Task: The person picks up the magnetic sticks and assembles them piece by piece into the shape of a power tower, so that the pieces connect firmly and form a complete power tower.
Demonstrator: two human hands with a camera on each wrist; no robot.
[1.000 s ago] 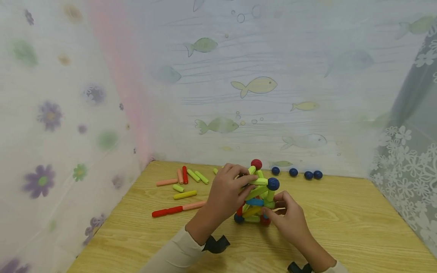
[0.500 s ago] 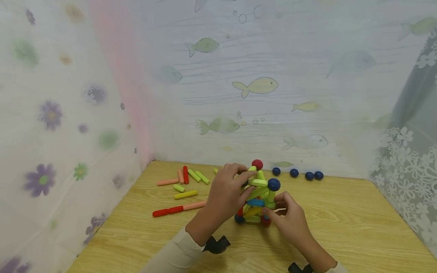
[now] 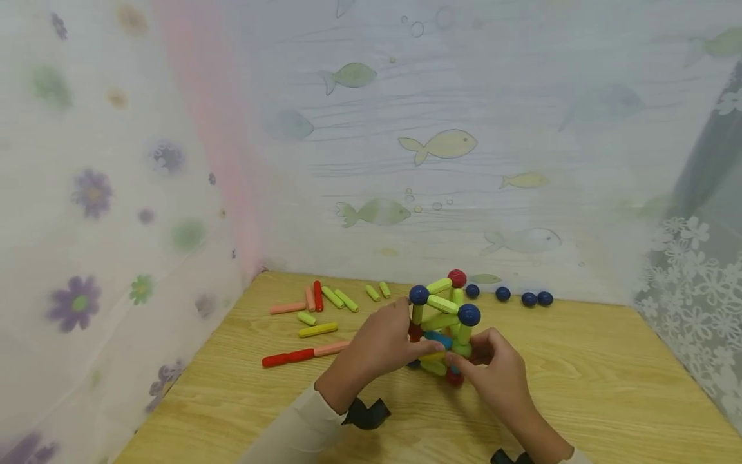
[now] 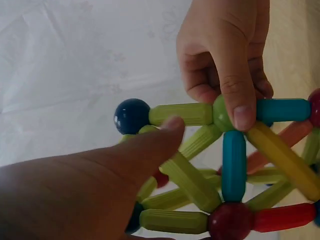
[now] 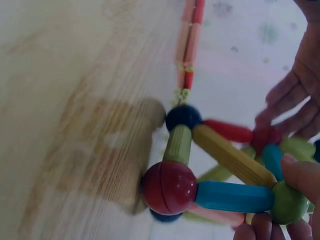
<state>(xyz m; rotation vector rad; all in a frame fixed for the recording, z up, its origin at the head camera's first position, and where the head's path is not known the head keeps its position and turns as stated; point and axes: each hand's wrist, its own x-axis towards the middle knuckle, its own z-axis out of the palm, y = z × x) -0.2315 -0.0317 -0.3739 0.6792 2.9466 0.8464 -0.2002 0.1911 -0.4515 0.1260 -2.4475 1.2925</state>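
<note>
Between both hands stands a frame of magnetic sticks and balls, with yellow-green sticks and blue and red balls at its top. My right hand pinches a green ball at mid-height, its thumb over the front and fingers curled behind. Left of the frame is my left hand, thumb stretched out in front of it. In the right wrist view the left fingers are fairly straight, their tips at a red ball. Blue, yellow and red sticks form the lower part.
Loose sticks lie at the left: red, salmon, yellow and yellow-green. A red and salmon row reaches toward the left hand. Several blue balls line the back edge of the wooden table.
My left hand has let go at the top and slid down to the frame's left side, uncovering a blue ball. The top red ball has shifted right. The right hand keeps its pinch.
</note>
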